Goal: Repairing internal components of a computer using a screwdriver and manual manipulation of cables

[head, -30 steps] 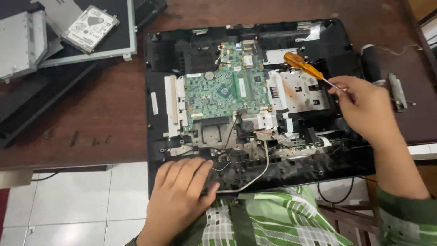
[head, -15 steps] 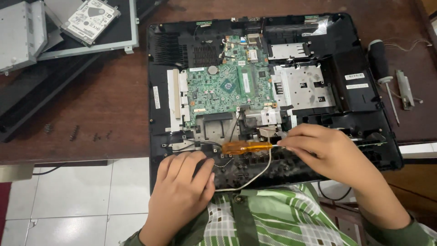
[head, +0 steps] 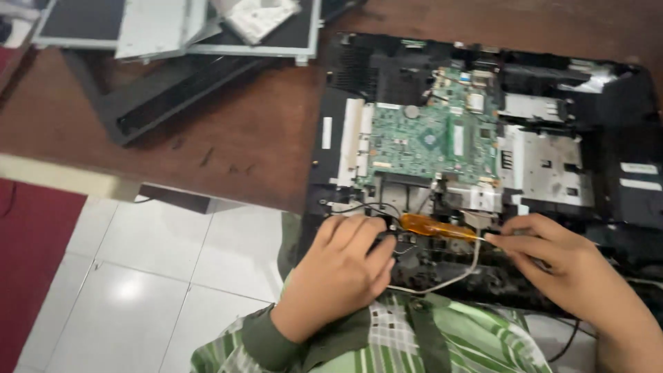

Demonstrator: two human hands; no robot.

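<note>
The left hand (head: pixel 345 266) lies flat with loosely spread fingers on the near edge of the opened black laptop chassis (head: pixel 621 200), pressing it steady; it holds nothing. The right hand (head: pixel 566 269) pinches the thin metal shaft of a screwdriver with an amber handle (head: pixel 431 226), which lies almost level across the near edge, handle toward the left hand and touching its fingertips. A grey cable (head: pixel 456 273) loops just under the tool. Behind them sits the green circuit board (head: pixel 431 138), with a silver metal plate (head: pixel 545 162) beside it on the right. The chassis rests on a brown wooden table (head: pixel 235 138); removed panels (head: pixel 173 27) lie well apart at the far left. It seems the work is on the near edge of the chassis. The tool is held by the shaft, so a firmer grip on the handle seems needed.
</note>
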